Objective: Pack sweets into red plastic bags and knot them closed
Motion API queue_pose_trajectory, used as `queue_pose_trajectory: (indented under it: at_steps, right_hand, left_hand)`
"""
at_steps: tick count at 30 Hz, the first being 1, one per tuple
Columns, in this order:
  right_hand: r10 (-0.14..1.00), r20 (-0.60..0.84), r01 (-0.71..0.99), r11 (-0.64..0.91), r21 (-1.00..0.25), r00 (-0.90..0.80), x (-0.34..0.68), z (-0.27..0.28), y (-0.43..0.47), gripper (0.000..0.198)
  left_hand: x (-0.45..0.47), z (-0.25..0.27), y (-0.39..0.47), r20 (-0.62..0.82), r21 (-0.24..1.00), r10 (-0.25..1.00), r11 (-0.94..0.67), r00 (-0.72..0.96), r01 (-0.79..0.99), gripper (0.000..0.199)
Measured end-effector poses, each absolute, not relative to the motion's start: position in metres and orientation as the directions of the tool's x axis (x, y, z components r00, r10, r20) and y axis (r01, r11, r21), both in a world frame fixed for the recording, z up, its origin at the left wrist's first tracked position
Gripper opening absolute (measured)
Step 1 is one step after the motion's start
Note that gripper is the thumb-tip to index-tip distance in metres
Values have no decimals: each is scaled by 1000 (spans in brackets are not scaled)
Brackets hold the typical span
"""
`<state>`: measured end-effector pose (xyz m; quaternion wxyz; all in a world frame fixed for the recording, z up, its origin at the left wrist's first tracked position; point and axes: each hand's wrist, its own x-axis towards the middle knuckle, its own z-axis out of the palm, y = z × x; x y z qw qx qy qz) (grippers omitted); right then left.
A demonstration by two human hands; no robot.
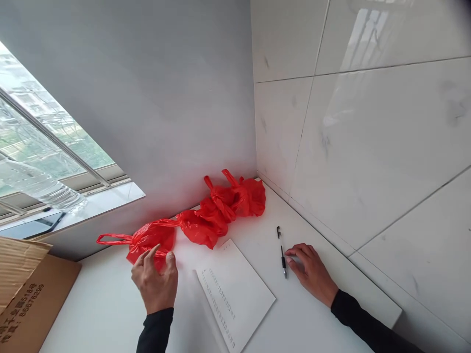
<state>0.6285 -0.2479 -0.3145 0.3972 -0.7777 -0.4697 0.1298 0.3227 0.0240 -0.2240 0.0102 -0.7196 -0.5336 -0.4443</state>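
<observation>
My left hand (pixel 156 282) is open, thumb and fingers apart, in front of the leftmost red plastic bag (pixel 150 235). Part of that knotted bag is hidden behind my fingers; I see no grip on it. On the right, my right hand (pixel 309 272) rests over the white table (pixel 99 299) with loosely bent fingers and nothing in them. Its fingertips are just beside a pen (pixel 282 257) with a black grip, whose cap (pixel 278 231) is at the far end. Between my hands lies a white sheet or pad (pixel 235 294) with rows of small marks.
More red plastic bags (pixel 198 228) sit along the grey wall (pixel 176 98) toward the corner. Marble-look tiles (pixel 386 137) border the table on the right. A cardboard box (pixel 33 299) stands at left, below a sill with a clear bottle (pixel 47 189) and a phone (pixel 33 226).
</observation>
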Motion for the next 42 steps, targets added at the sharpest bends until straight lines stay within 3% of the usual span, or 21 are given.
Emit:
queue_pose_trajectory:
  at_steps: [7,14,16,19,22,24,27,29,38,42]
  right_hand:
    - [831,194,644,-234,-728,521,631,-316,-246,26]
    - [833,196,640,-224,-735,517,628,-314,-244,28]
    - [832,187,632,-230,-740,522,628,-315,-243,28]
    - [834,167,622,-244,-744,527,628,-317,-243,28]
    - [833,157,619,-253,-744,530,628,-322,-245,29]
    - [834,158,621,-252,-743,528,629,-326,-246,29]
    - [839,169,633,-242,-736,517,629,-330,-247,30]
    - [844,173,640,-235,-732,508,630,-332,-248,31]
    - [827,289,708,-175,-684,483,631,-333,-250,35]
    - [822,311,720,-163,-674,477,631,-333,-252,34]
  left_hand:
    - [384,-234,26,556,316,779,-521,290,793,81]
    - [372,-233,40,549,299,791,-488,270,820,74]
    - [357,-229,40,584,326,783,-466,213,822,72]
    - [328,-228,46,605,433,796,-304,-23,848,77]
    - [301,-239,60,497,536,838,-93,-225,839,90]
    - [287,-249,69,408,550,876,-10,-259,835,81]
    - [271,-260,73,336,532,909,31,-245,846,47]
    - [264,-263,66,322,526,918,29,-231,850,34]
    - [234,-252,-16,256,580,945,17,-203,814,34]
    - [222,-240,-58,216,640,951,32,-220,767,45]
